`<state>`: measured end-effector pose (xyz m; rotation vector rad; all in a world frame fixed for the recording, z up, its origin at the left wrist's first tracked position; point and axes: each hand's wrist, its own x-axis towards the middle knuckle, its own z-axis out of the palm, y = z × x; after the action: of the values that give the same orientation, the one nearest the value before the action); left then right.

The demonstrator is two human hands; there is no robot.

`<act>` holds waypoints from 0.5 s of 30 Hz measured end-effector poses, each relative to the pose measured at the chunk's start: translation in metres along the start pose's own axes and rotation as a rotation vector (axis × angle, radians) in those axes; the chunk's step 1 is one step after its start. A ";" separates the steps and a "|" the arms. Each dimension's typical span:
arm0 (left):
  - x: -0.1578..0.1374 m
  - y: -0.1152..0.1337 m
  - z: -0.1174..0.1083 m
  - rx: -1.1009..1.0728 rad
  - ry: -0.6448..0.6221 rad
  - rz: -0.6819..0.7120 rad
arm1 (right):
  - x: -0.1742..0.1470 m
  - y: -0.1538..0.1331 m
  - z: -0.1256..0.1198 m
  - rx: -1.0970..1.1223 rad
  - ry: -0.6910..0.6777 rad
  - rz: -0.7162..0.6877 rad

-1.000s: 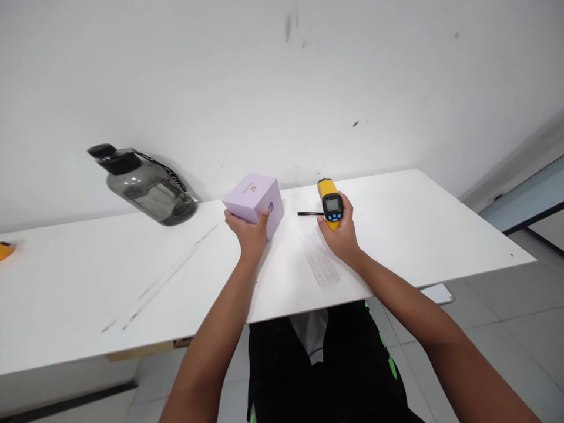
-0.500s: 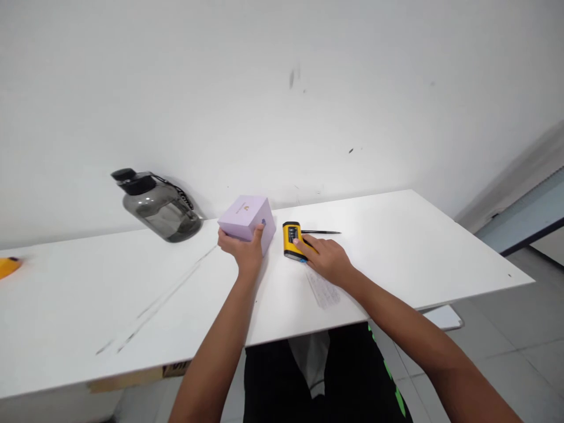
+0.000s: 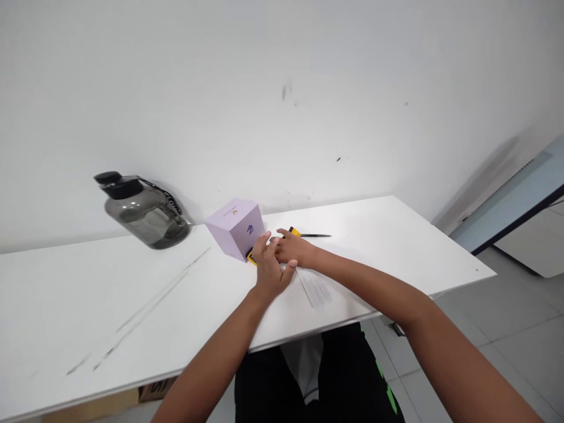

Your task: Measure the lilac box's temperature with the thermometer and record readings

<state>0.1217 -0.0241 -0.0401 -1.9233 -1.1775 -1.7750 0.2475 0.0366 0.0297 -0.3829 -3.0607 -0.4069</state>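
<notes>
A yellow and black tape measure (image 3: pixel 295 231) is mostly hidden behind my right hand (image 3: pixel 294 249), whose fingers curl over it on the table. My left hand (image 3: pixel 270 268) is just left of it, thumb and fingers apart, its fingertips meeting the right fingers. Whether it touches the tape measure is hidden. Another yellow and black piece (image 3: pixel 251 257) shows beyond the left fingers, by the lower corner of a lilac cube-shaped box (image 3: pixel 235 227). The box stands untouched on the white table (image 3: pixel 158 317). A thin black pen-like stick (image 3: pixel 318 235) lies right of the tape measure.
A grey see-through bottle (image 3: pixel 147 217) with a black cap and strap is at the left by the wall. A pale slip with faint writing (image 3: pixel 318 291) lies below my right wrist. The white wall (image 3: pixel 282 147) runs behind the table.
My left hand has let go of the box and moved right and down to my right hand. The right hand has shifted left over the tape measure. The view has turned slightly.
</notes>
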 end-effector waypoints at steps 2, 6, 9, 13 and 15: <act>0.001 0.004 0.000 0.003 -0.002 0.025 | 0.002 0.006 0.002 0.038 -0.017 0.032; -0.001 0.019 0.000 -0.002 -0.174 0.042 | 0.000 0.012 0.007 0.197 -0.054 0.119; -0.004 0.026 -0.001 -0.060 -0.517 0.152 | -0.002 0.016 0.013 0.305 -0.005 0.123; -0.001 0.028 -0.005 -0.066 -0.805 0.172 | -0.010 0.027 0.015 0.432 0.083 0.227; 0.003 0.028 -0.006 -0.061 -0.916 0.140 | -0.020 0.036 0.012 0.422 0.101 0.387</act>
<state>0.1371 -0.0441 -0.0271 -2.8817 -1.1599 -0.8290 0.2760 0.0686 0.0264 -0.8669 -2.7719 0.2230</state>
